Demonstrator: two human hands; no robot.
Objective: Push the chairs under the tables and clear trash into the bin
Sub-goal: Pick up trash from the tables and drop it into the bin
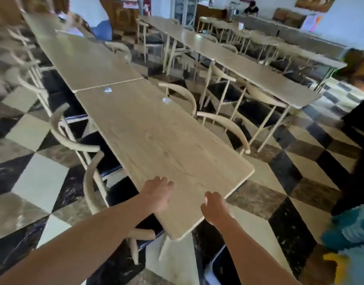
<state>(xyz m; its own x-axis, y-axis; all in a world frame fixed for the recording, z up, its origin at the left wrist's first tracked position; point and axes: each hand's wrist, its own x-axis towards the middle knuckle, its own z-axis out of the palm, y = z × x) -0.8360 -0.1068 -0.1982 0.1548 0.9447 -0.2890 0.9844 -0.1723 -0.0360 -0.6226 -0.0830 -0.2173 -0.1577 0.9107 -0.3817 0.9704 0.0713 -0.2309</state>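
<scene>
A long light-wood table (162, 140) runs away from me. My left hand (157, 194) lies flat on its near end with the fingers apart. My right hand (215, 208) rests half curled at the near edge, and I see nothing in it. Two small clear scraps lie on the top, one near the table joint (107, 89) and one further right (167, 100). Curved-back wooden chairs stand tucked in on the left side (74, 140) and the right side (224, 124). Another chair (140, 233) sits under the near end.
A second table row (269, 83) with chairs runs parallel on the right, across a checkered-floor aisle. A dark, white-rimmed container (220, 264) sits by my right arm. A blue and yellow fuzzy thing (349, 233) is at the right edge. A person sits far back.
</scene>
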